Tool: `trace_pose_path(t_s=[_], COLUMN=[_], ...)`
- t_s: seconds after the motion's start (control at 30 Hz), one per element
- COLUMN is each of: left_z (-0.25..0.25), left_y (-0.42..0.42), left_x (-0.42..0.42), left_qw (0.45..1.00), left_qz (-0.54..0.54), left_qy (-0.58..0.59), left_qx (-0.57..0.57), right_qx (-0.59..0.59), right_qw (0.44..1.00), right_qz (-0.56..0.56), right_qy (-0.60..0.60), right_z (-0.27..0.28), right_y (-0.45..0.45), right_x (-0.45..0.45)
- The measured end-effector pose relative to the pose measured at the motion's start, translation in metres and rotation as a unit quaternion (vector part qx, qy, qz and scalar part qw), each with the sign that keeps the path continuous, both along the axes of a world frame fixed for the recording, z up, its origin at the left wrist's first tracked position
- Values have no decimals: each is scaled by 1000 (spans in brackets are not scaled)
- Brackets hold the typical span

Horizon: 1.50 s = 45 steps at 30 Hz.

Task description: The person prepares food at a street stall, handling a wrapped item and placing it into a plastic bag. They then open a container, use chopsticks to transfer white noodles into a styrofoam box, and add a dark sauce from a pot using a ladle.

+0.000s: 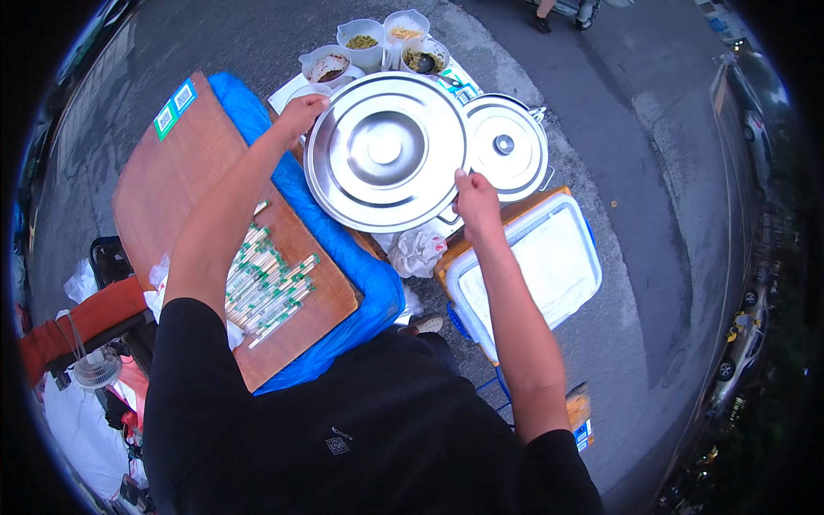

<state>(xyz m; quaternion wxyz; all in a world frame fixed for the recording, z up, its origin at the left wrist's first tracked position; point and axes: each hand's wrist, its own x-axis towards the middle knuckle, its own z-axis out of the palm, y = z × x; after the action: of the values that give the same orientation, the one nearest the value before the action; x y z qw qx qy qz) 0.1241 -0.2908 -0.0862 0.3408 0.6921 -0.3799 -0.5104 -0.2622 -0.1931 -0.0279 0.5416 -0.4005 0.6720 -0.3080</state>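
Note:
A large round stainless-steel lid [444, 122] lies before me, its knob facing up. My left hand [306, 117] pinches its upper left rim. On the opposite side, my right hand [477, 201] holds the lower right rim, close to a metal loop handle [449, 215]. Whatever is under the lid is hidden; I cannot tell whether the lid rests on a pot or is lifted. Beside it, on the right, stands a smaller lidded steel pot [505, 174] with a black-ringed knob.
Plastic jugs [362, 61] of condiments stand behind, one with a ladle [425, 62]. Left is a wooden board [187, 148] with wrapped chopsticks [273, 286], edged by blue plastic sheeting [370, 283]. A white-topped plastic box [547, 257] and crumpled plastic bag [417, 251] are nearer me.

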Motion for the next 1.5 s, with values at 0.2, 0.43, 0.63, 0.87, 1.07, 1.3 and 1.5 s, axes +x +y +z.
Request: trace_pose_path(t_s=[0.2,0.43,0.63,0.87,1.07,1.3,1.5], left_z=[10,-3,-15,25,88,-1,-103], left_y=[10,8,8,25,129,214,251], left_x=[-15,-18,-14,-56,-222,-387,-492], left_qw=[998,996,988,869,863,796,884], left_qz=[-5,-1,2,-10,-299,-554,-446], left_qy=[-64,-55,-106,-348,-94,105,134], left_qx=[-18,-67,-114,-352,-397,-221,-51], right_qx=[-63,-79,-76,-192,-7,102,74], right_qw=[983,918,916,973,984,942,823], right_qz=[55,158,171,-12,-175,-287,-422], right_qy=[161,355,356,131,26,-139,-372], right_z=[-32,0,-8,-27,-83,-99,-141], right_y=[16,13,10,46,143,230,258], right_x=[-9,-6,-9,-68,-190,-228,-243])
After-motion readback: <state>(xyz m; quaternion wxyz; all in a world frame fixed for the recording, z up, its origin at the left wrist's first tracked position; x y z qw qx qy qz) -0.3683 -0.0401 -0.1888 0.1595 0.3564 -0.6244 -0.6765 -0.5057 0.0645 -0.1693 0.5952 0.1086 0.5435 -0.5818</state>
